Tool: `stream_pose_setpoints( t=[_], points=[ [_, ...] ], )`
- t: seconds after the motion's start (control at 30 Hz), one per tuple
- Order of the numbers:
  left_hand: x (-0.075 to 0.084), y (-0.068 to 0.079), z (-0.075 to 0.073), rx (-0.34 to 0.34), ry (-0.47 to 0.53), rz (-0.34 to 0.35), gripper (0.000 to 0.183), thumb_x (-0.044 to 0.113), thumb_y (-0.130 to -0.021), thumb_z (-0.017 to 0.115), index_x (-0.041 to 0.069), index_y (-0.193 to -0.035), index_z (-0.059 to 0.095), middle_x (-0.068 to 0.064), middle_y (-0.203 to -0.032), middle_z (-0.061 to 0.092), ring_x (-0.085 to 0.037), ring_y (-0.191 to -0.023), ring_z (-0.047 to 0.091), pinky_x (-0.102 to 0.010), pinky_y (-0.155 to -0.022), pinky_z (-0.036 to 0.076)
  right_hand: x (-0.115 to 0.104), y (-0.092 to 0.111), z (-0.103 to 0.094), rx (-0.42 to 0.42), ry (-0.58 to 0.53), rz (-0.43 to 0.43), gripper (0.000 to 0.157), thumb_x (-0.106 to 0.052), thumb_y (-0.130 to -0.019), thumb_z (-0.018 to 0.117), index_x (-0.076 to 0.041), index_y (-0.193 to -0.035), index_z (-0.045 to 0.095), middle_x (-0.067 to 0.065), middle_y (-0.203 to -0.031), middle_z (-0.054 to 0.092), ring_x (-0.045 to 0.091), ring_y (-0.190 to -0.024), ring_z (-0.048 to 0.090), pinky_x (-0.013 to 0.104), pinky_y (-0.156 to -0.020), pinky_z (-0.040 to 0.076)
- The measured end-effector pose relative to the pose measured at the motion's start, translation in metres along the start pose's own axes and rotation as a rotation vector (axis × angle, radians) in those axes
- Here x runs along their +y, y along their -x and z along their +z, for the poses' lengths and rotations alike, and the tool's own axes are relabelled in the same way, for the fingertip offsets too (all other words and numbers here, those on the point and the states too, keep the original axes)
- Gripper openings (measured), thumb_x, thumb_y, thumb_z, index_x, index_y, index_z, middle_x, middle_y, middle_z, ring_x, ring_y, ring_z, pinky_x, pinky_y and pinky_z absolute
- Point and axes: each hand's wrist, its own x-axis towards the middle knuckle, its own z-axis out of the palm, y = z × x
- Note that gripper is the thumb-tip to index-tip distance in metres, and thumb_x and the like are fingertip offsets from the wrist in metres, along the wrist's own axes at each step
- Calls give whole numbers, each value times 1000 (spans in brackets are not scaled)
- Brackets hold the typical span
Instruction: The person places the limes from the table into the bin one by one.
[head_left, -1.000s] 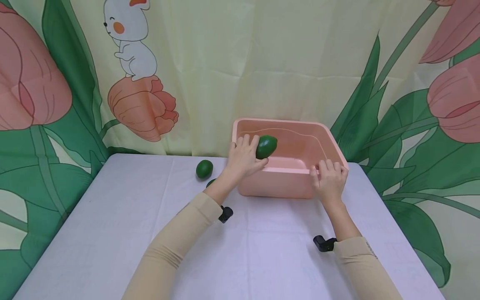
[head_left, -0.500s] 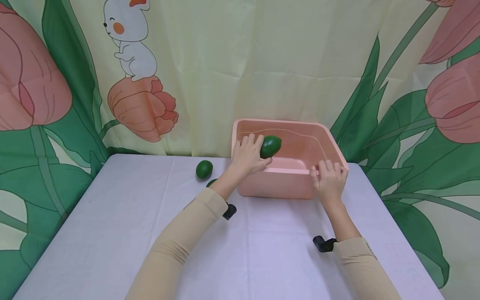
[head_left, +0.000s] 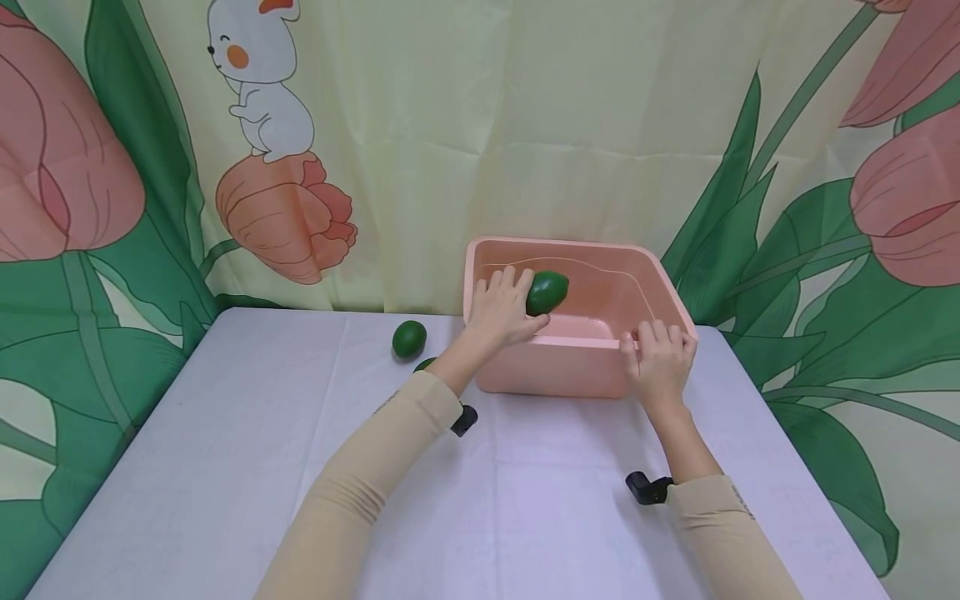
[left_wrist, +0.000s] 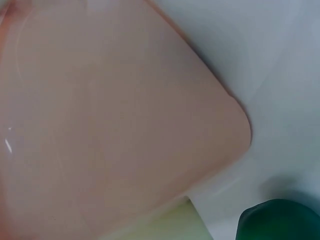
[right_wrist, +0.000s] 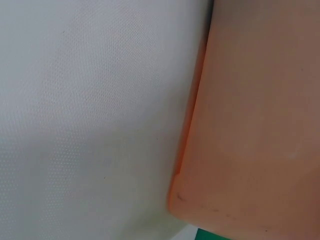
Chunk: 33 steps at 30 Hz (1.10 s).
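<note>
In the head view my left hand grips a glossy dark green avocado over the left part of a pink plastic bin. Thumb and fingers lie around its left side, and its slightly pointed end faces right. My right hand holds the bin's near rim by the right corner, fingers hooked over the edge. Two more green avocados stay on the table left of the bin: one whole avocado and another mostly hidden behind my left forearm. Neither wrist view shows the hands; the bin's wall fills much of the left one.
A white cloth covers the table. Behind it hangs a curtain printed with tulips and a rabbit, close to the bin's back. Black wrist mounts stick out from both sleeves.
My left hand has moved a little to the right with the avocado, further over the bin's inside. The right hand and the bin stay where they were.
</note>
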Motion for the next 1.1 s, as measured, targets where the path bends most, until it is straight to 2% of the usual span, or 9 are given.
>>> stream_pose_setpoints(
  t=[0.13,0.33,0.5,0.8,1.1],
  points=[
    [2,-2,0,-5,7,5,65,57,-79,50,20,-130,35,-5,-118,43,-20,-108,40,-38,-85,34,0,0,0,-12,0,2,46,-38,-91,31,1,-79,52,19,-78,53,36,-77,42,53,-78,25],
    [7,-4,1,-22,10,3,65,57,-79,49,20,-131,34,-4,-118,42,-20,-109,40,-38,-87,33,1,2,1,-5,2,7,50,-41,-92,29,0,-79,52,19,-78,53,36,-78,42,53,-78,26],
    [10,-6,2,-45,6,1,67,58,-80,49,20,-132,33,-4,-119,42,-20,-110,39,-39,-88,33,1,2,1,-10,3,9,39,-34,-89,36,0,-80,53,19,-79,54,36,-79,43,53,-78,26],
    [16,-5,2,-60,-18,30,67,58,-79,50,19,-131,34,-4,-116,42,-19,-106,39,-37,-86,34,1,1,1,-11,10,9,55,-46,-92,26,1,-80,52,19,-79,53,36,-79,42,54,-79,26],
    [18,-8,5,-88,-37,33,67,58,-79,51,20,-132,33,-3,-118,41,-18,-110,37,-39,-89,33,0,0,0,-11,4,-1,39,-33,-88,35,1,-79,53,19,-78,54,36,-77,42,54,-78,25]
  ],
)
